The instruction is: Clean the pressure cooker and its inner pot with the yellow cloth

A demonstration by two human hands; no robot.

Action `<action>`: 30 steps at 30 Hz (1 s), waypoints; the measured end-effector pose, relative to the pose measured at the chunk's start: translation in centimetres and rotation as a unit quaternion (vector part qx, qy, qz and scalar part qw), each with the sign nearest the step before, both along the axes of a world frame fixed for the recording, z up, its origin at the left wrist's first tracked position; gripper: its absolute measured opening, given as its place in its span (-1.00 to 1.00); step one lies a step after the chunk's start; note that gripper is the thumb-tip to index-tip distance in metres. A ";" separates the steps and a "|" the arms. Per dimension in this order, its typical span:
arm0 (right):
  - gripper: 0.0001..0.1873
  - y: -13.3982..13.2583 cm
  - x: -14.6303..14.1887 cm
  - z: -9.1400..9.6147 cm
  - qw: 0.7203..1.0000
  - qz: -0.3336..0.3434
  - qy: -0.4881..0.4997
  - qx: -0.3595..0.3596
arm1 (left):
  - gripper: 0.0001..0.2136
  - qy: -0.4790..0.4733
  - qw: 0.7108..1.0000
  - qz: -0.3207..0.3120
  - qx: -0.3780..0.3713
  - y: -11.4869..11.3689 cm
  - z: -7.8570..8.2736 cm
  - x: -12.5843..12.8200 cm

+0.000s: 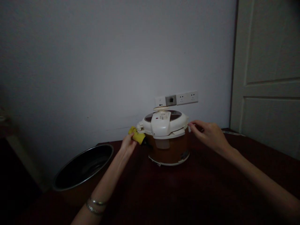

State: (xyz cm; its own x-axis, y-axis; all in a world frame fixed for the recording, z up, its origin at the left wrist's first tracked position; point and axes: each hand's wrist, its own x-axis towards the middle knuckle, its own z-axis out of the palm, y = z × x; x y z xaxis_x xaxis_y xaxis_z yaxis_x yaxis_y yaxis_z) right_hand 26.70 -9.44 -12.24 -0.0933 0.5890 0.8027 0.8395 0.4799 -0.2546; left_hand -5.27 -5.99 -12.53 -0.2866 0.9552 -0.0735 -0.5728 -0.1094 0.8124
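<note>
A wide, metal-rimmed pot (79, 168), dark inside, sits near left; farther, the left hand (128, 142) clasps a bunched yellow cloth (138, 137) beside a round brown, white-lidded cooker (170, 154) (contents hidden), centre. The right hand (209, 132) bends at its right rim, grip unclear; behind, white wall sockets (187, 97).

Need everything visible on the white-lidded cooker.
The cooker stands upright on the dark red tabletop, near the wall. Its rounded brown body has a pale front panel and a light base rim. The white lid looks like plastic, with dark panels on top; it looks seated, but locking can't be told. The right hand has its fingertips at the lid's right edge; the left hand holds a yellow cloth by the left side, contact unclear.
</note>
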 end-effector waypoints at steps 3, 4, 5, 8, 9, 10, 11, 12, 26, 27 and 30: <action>-0.64 0.0 0.2 0.0 1.000 0.003 0.001 0.002 | -0.66 -0.078 0.996 -0.037 -0.001 -1.8 -0.1 0.4; -0.64 0.0 0.2 -0.1 1.000 0.004 -0.001 0.004 | -0.66 -0.088 0.995 -0.052 0.004 -2.3 -0.3 0.5; -0.63 0.0 0.3 -0.1 1.000 0.006 -0.003 0.006 | -0.67 -0.092 0.994 -0.064 0.011 -2.8 -0.5 0.4; -0.62 0.0 0.5 -0.1 1.000 0.003 -0.007 0.015 | -0.74 -0.066 0.996 -0.064 0.013 -3.4 -2.1 -0.2; -0.61 -0.1 0.5 0.0 1.000 0.002 -0.006 0.016 | -0.77 -0.044 0.998 -0.048 0.008 -3.3 -2.8 -0.6; -0.61 -0.1 0.6 0.0 1.000 0.001 -0.004 0.018 | -0.80 -0.013 0.999 -0.030 -0.001 -3.1 -3.7 -1.0; -0.60 -0.2 0.6 0.0 1.000 0.000 -0.004 0.020 | -0.82 0.030 0.999 -0.015 -0.015 -2.9 -4.6 -1.3; -0.60 -0.2 0.5 0.0 1.000 0.000 -0.005 0.022 | -0.85 0.080 0.996 -0.003 -0.027 -2.6 -5.6 -1.6; -0.60 0.2 0.2 -0.6 1.000 -0.001 -0.013 -0.004 | -0.87 0.445 0.895 0.030 -0.007 -4.0 -13.4 3.3; -0.60 0.2 0.1 -0.6 1.000 0.003 -0.012 -0.003 | -0.89 0.458 0.889 0.025 -0.003 -4.5 -13.4 3.6; -0.60 0.0 -0.2 -0.6 1.000 0.015 -0.012 0.002 | -0.85 0.515 0.856 0.003 0.047 -6.3 -13.4 4.6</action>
